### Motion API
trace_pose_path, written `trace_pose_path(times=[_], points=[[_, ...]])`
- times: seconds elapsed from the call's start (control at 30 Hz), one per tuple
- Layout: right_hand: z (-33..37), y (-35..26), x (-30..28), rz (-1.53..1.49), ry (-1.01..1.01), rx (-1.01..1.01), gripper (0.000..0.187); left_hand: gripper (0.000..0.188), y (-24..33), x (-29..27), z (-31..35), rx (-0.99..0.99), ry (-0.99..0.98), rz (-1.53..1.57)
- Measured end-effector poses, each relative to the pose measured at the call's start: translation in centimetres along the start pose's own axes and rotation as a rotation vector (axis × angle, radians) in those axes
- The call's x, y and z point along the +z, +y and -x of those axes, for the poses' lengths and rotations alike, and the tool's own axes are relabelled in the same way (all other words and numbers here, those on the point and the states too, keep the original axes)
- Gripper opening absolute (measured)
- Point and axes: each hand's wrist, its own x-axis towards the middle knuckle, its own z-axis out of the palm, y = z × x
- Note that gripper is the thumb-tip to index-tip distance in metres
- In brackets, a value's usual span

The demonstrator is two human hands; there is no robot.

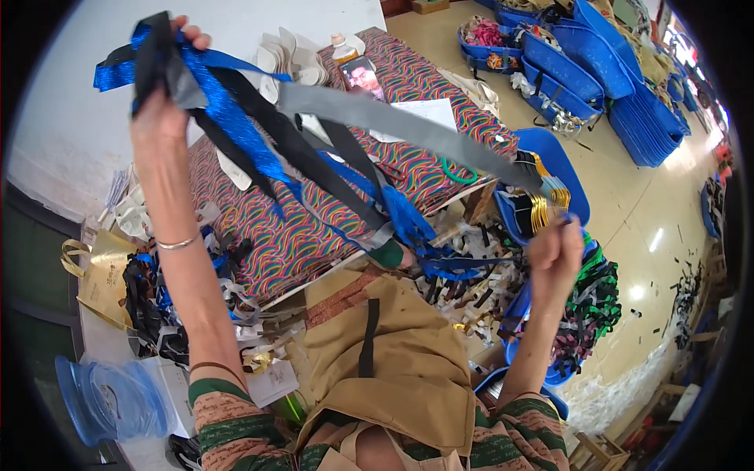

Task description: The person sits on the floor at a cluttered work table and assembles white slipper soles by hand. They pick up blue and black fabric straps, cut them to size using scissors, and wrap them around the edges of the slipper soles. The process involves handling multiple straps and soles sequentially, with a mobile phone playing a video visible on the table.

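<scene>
High at the left, my left hand (162, 118) is closed round a bundle of long blue, black and grey strips. Shiny blue strips (232, 118) and black strips (314, 173) hang from it across the table toward my lap. One grey strip (393, 122) stretches across to my right hand (554, 259), whose fingers are pinched at its far end; that end is slightly blurred. Behind the pinch, gold-edged black strips (540, 212) lie in a blue tub (559, 161). A tan apron (400, 369) covers my lap, with a short black strip (368, 337) on it.
The table's patterned cloth (275, 243) carries a phone (362, 77), a bottle (344, 49), white paper (424, 116) and green-handled scissors (458, 171). Scraps (479, 243) lie below its edge. Stacked blue tubs (644, 125) stand at the upper right, a clear blue spool (118, 400) at lower left.
</scene>
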Motion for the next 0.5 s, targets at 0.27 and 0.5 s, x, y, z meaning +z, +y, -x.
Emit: trace_pose_path(times=[0.27,0.5], points=[[-1.9,-5.5,-14.5,0.160,0.143,-0.193,0.011,0.019,9.3,-10.2,-0.1,-0.013,0.126,0.410],[-2.3,-8.8,-30.1,0.224,0.502,-0.289,0.012,0.025,20.0,-19.0,0.8,-0.004,0.031,0.474]])
